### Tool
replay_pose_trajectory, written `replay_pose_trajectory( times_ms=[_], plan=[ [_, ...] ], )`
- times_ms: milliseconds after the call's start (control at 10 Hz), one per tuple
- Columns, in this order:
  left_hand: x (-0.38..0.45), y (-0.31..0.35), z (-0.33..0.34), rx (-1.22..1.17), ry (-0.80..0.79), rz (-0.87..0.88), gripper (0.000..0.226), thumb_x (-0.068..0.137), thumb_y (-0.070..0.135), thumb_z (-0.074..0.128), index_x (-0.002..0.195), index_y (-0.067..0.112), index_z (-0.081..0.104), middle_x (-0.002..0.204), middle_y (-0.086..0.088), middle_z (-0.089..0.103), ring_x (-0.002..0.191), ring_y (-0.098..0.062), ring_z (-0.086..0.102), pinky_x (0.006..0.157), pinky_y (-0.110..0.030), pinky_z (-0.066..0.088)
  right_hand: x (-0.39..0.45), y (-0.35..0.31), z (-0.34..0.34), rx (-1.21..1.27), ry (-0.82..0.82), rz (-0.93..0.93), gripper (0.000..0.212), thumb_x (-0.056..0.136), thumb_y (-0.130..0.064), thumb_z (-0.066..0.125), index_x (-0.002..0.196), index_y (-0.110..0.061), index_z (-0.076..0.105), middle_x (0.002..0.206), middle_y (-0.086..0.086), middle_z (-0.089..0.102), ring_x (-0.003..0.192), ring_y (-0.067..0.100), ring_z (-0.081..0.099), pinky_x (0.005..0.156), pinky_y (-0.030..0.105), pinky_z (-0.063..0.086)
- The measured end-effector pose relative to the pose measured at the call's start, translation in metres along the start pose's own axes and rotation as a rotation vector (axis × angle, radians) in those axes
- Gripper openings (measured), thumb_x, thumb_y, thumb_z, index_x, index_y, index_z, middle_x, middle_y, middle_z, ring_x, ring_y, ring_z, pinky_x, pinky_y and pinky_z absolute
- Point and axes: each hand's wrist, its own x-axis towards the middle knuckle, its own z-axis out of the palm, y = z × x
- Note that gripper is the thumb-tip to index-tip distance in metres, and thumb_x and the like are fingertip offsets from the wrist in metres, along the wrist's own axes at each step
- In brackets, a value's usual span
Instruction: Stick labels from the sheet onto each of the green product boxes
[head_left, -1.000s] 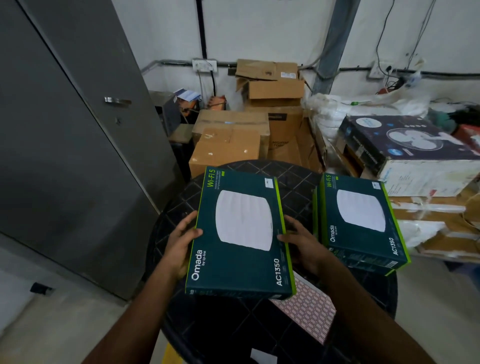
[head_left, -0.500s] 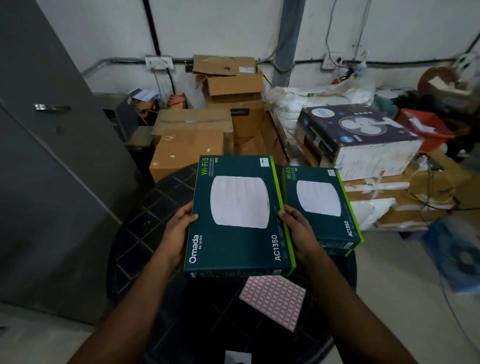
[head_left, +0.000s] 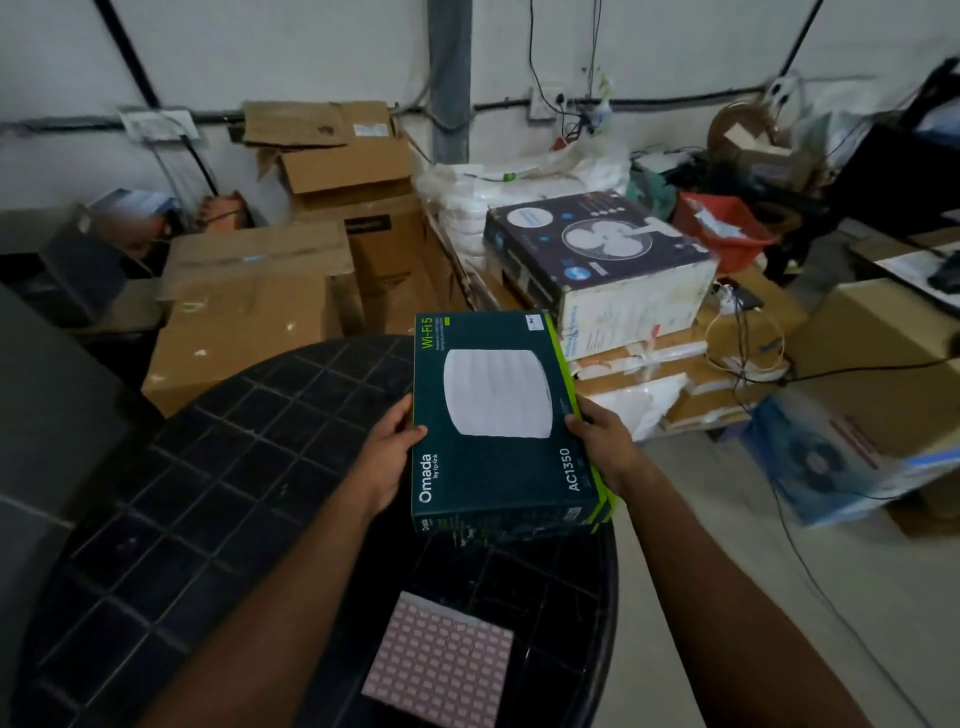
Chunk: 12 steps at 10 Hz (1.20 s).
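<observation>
- Both hands hold the green box (head_left: 501, 415): my left hand (head_left: 387, 460) grips its left edge, thumb curled over the top face; my right hand (head_left: 602, 447) grips the right edge, its fingers hidden beneath.
- Under it I see only the lime edges of a second box (head_left: 609, 506); I cannot tell whether the two touch.
- Print reads "Wi-Fi 5", "Omada by tp-link", "AC1350"; the small white sticker at the far corner is too blurred to read.
- Long axis runs away from me, over the right side of the black table (head_left: 208, 493).
- Pink label sheet (head_left: 439, 662) lies flat nearer me.
</observation>
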Motion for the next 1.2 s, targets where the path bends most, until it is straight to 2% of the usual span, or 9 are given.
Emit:
replay_pose_trajectory(
  times_ms=[100,200,300,400,500,600,700,900,1200],
  plan=[
    [0.033,-0.008,0.015,0.059,-0.012,-0.017,0.059,0.099,-0.006,0.047,0.148,0.027,0.045,0.134,-0.007,0.063,0.115,-0.024,0.065,0.097,-0.044,0.055,0.025,0.016,-0.013,-0.137,0.009,-0.008,0.030,0.100,-0.006,0.052,0.121,-0.021,0.067,0.113,0.005,0.074,0.106,0.030,0.070,0.098,0.054,0.054],
    [0.048,-0.022,0.020,0.284,-0.073,-0.007,0.062,0.100,-0.001,0.050,0.152,0.032,0.039,0.144,-0.002,0.057,0.120,-0.016,0.061,0.105,-0.043,0.049,0.041,0.025,-0.017,-0.435,0.043,-0.073,0.033,0.099,-0.016,0.053,0.131,-0.021,0.062,0.119,0.007,0.072,0.107,0.033,0.067,0.097,0.044,0.052],
    [0.049,-0.027,0.027,0.574,-0.035,0.051,0.061,0.102,0.010,0.050,0.155,0.034,0.032,0.147,0.003,0.053,0.133,-0.024,0.053,0.113,-0.043,0.041,0.042,0.018,-0.011,-0.659,0.104,-0.124,0.034,0.102,-0.011,0.048,0.136,-0.008,0.053,0.122,0.020,0.067,0.108,0.042,0.062,0.088,0.039,0.047],
    [0.046,-0.029,0.034,1.002,0.019,0.219,0.059,0.105,0.019,0.046,0.159,0.015,0.024,0.165,-0.007,0.025,0.149,-0.030,0.028,0.121,-0.037,0.025,0.037,0.023,-0.002,-0.838,0.112,-0.298,0.042,0.100,-0.011,0.045,0.141,-0.002,0.049,0.136,0.025,0.057,0.119,0.046,0.057,0.098,0.046,0.047],
    [0.037,-0.038,0.041,1.311,-0.057,0.259,0.072,0.105,0.045,0.037,0.160,0.010,0.008,0.169,-0.005,-0.004,0.156,-0.026,-0.002,0.126,-0.040,0.008,0.029,0.032,0.005,-1.211,0.008,-0.378,0.055,0.104,-0.036,0.036,0.154,-0.013,0.031,0.163,0.014,0.028,0.150,0.035,0.026,0.115,0.057,0.030],
    [0.033,-0.043,0.048,1.489,-0.064,0.233,0.080,0.103,0.059,0.025,0.160,0.010,-0.004,0.168,-0.006,-0.012,0.155,-0.022,-0.012,0.126,-0.043,0.003,0.025,0.033,0.005,-1.309,-0.048,-0.366,0.062,0.106,-0.047,0.025,0.160,-0.018,0.011,0.169,0.008,0.008,0.156,0.026,0.005,0.123,0.054,0.014],
    [0.028,-0.036,0.051,1.533,-0.059,0.233,0.079,0.103,0.059,0.024,0.160,0.011,-0.003,0.169,-0.006,-0.009,0.155,-0.022,-0.009,0.125,-0.044,0.005,0.023,0.029,0.007,-1.346,-0.057,-0.367,0.063,0.105,-0.047,0.025,0.159,-0.016,0.013,0.168,0.012,0.011,0.156,0.029,0.007,0.124,0.052,0.012],
    [-0.008,-0.031,0.045,1.557,-0.029,0.264,0.069,0.105,0.049,0.032,0.160,0.015,0.008,0.169,-0.005,0.004,0.156,-0.023,0.004,0.124,-0.045,0.013,-0.001,0.029,0.031,-1.350,-0.007,-0.344,0.059,0.104,-0.043,0.031,0.154,-0.014,0.026,0.163,0.015,0.024,0.152,0.035,0.019,0.121,0.056,0.020],
    [-0.120,-0.066,-0.053,1.531,0.008,0.183,0.060,0.105,0.047,0.033,0.158,0.020,0.024,0.168,-0.001,0.017,0.155,-0.018,0.010,0.122,-0.041,0.014,-0.117,0.059,0.123,-1.301,-0.192,-0.541,0.065,0.103,-0.046,0.038,0.159,-0.017,0.022,0.167,0.013,0.017,0.155,0.032,0.009,0.123,0.053,0.011]
  ],
)
